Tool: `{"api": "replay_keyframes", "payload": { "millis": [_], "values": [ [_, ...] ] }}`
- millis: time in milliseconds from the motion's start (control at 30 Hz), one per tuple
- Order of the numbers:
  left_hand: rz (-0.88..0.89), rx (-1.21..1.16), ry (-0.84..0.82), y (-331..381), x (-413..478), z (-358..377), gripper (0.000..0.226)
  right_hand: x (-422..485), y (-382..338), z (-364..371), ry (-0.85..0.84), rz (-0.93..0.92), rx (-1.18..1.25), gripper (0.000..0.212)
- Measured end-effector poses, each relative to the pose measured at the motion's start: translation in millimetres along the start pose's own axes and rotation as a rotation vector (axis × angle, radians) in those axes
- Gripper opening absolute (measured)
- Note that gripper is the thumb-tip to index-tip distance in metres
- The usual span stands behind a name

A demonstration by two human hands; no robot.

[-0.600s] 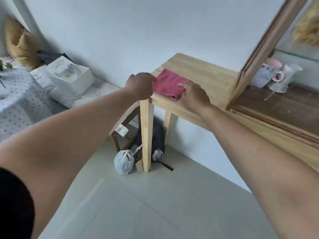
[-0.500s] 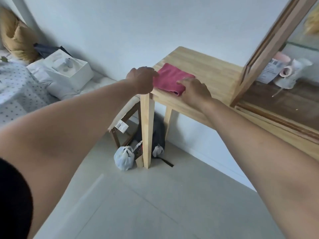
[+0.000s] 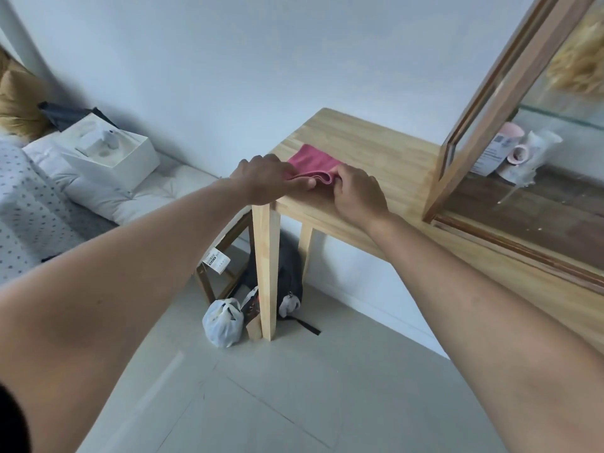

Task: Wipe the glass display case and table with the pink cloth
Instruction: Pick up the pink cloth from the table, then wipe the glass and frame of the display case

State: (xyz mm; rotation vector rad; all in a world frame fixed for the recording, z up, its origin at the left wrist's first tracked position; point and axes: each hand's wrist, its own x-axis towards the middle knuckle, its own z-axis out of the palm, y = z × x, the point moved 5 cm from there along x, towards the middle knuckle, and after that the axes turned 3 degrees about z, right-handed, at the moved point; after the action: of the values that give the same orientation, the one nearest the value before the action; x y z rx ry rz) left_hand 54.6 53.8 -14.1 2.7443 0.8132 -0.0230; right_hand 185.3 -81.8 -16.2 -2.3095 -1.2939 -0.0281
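The glass display case [image 3: 474, 148] stands on the right part of the table [image 3: 376, 142], its wooden frame tilted in the wide view. Behind its glass sit a pink cup [image 3: 510, 132], a white wrapped item [image 3: 531, 155] and a printed label [image 3: 490, 158], all close together on the dark wooden floor of the case. To the left, a white box [image 3: 130, 168] lies open on a white cushion [image 3: 163, 191] with a small white item [image 3: 98, 143] set in it. A tied plastic bag [image 3: 223, 322] sits on the floor against the front-left table leg [image 3: 266, 256].

The pink cloth [image 3: 312, 163] lies folded near the table's front-left corner, well apart from the case. The left hand [image 3: 264, 178] pinches its near left edge, fingers curled and thumb under the fold; the right hand [image 3: 358, 191] grips its near right edge with curled fingers. Both forearms reach across the lower view and hide part of the floor.

Under the table stand a dark backpack [image 3: 289, 273] and a wooden stool [image 3: 204, 286] with a paper tag [image 3: 215, 261]. The tabletop is pale wood, the floor [image 3: 261, 403] grey tile, the wall [image 3: 228, 60] plain white.
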Motion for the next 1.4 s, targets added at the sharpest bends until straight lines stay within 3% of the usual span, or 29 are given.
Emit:
{"api": "replay_keyframes", "payload": {
  "millis": [67,133,267,467,633,700,733,833,967,1167,1300,1400],
  "values": [
    [0.037,0.061,-0.006,5,-5,5,0.080,-5,-1,-7,-0.005,0.033,0.066,0.029],
    [0.082,0.090,0.063,14,-11,8,0.059,-13,-2,-18,0.011,0.063,0.135,0.028],
    [0.074,-0.132,0.272,37,-33,-4,0.017,-36,5,-45,0.059,0.181,0.280,0.028],
    [0.120,-0.637,0.288,92,-74,-20,0.038,-89,26,-101,0.292,0.319,0.518,0.023],
    [0.210,-1.167,0.159,155,-97,-18,0.011,-158,49,-154,0.440,0.439,0.822,0.021],
    [0.240,-1.232,0.116,183,-100,-16,0.012,-187,57,-165,0.361,0.540,1.115,0.058],
    [0.260,-1.239,0.102,199,-101,-17,0.011,-201,61,-168,0.281,0.592,1.257,0.066],
    [0.358,-1.218,0.042,245,-105,-27,0.008,-242,64,-176,0.062,0.648,1.550,0.051],
    [0.534,-1.098,-0.069,299,-110,-43,0.008,-271,64,-185,-0.033,0.499,1.725,0.072],
    [0.598,-1.007,0.069,354,-94,-68,0.024,-276,87,-231,0.243,0.368,1.731,0.043],
    [0.643,-1.019,0.114,385,-86,-73,0.019,-269,114,-262,0.538,0.338,1.715,0.049],
    [0.619,-0.908,0.364,388,-72,-90,0.012,-261,140,-298,0.791,0.296,1.637,0.033]
  ]
}}
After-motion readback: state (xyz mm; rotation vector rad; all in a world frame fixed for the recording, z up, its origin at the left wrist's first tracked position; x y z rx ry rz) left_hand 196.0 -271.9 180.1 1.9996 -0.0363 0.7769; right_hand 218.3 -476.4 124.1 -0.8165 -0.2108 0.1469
